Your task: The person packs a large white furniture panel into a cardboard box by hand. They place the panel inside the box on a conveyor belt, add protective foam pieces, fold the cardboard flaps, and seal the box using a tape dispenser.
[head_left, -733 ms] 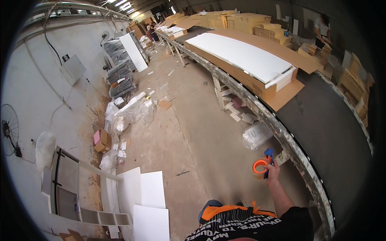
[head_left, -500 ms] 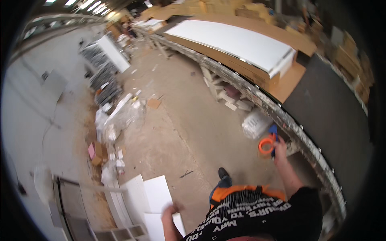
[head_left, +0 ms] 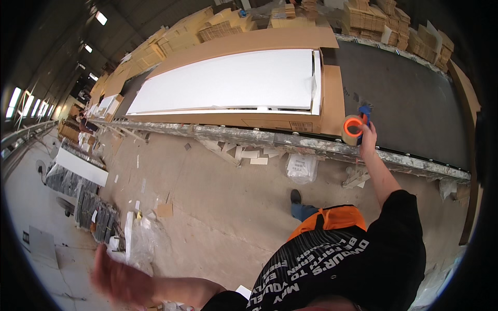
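My right hand (head_left: 369, 139) is closed round the handle of a tape dispenser (head_left: 351, 139), which has blue parts and a tape roll with an orange core. It is held over the near edge of a dark conveyor belt (head_left: 410, 98), just right of a long open carton (head_left: 275, 124). A white foam-like sheet (head_left: 233, 78) lies in the carton, its near and right margins showing gaps. A brown flap (head_left: 332, 96) spreads from the carton's right end. My left hand (head_left: 122, 277) is out at the lower left, blurred by motion, its fingers not clear.
Stacks of flat cardboard (head_left: 228, 25) line the belt's far side. The conveyor's paint-spattered rail (head_left: 207, 130) runs across the view. A clear-wrapped bundle (head_left: 302, 168) lies on the floor beneath it. At left are wrapped dark stacks (head_left: 93, 212), a white panel (head_left: 80, 165) and crumpled plastic (head_left: 142, 236).
My view has turned toward the conveyor. The right hand has brought the tape dispenser from beside the rail to over the belt's edge, near the carton. My left arm has swung outward to the left.
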